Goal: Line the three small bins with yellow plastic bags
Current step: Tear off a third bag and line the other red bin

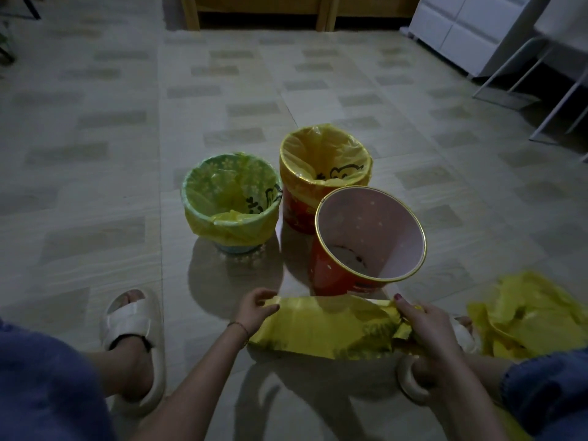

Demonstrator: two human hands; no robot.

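A person sits low over a tiled floor [95, 128], and both bare arms reach forward from the bottom of the view. The left hand [254, 308] is out in front with its wrist bent a little, and its fingers curl down to pinch the left end of a yellow bag [324, 326]. A thin bracelet [239, 326] sits on that wrist. The right hand [424, 326] is turned with its back up, and its fingers and thumb grip the crumpled right end of the same bag. The bag is stretched flat between the two hands, just above the floor and close to the knees. Right behind the bag stands a red bin [366, 240] with a gold rim and a pink inside; it tilts toward the person and has no bag in it. To its left is a green bin [230, 202] with a yellow bag folded over its rim. Behind both is another red bin [321, 173], also lined with yellow plastic, and it touches the bare red bin. A loose pile of bags [525, 319] lies on the floor to the right of the right hand. The left foot wears a white slipper [133, 329] and rests flat on the floor. Blue cloth covers both knees at the bottom corners. A white cabinet [471, 30] stands far off at the top right.
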